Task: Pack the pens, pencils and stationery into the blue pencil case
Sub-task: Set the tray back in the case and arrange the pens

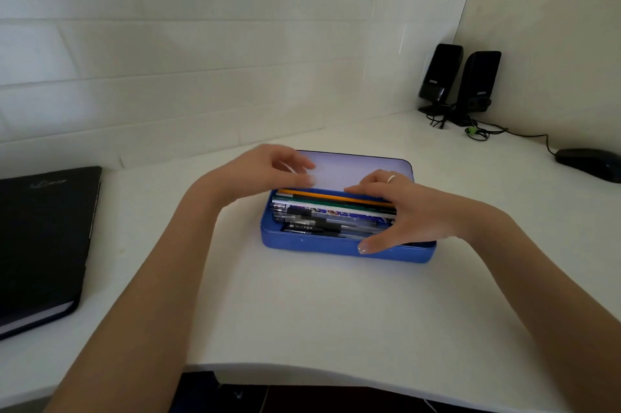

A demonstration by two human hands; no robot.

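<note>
The blue pencil case (302,246) lies open in the middle of the white desk, its pale lid (353,170) tilted up at the back. Inside, several black pens (319,221) lie lengthwise at the front. Orange, green and white pencils (322,199) lie along the back. My right hand (403,211) is spread over the case's right end, with straight fingers resting on the pencils and the thumb at the front wall. My left hand (268,167) hovers, blurred, over the back left corner with relaxed fingers and holds nothing.
A black notebook (43,238) lies at the desk's left edge. Two black speakers (440,76) with cables stand in the back right corner, with a black mouse (588,162) to their right. The desk's curved front edge (302,375) runs close below my arms.
</note>
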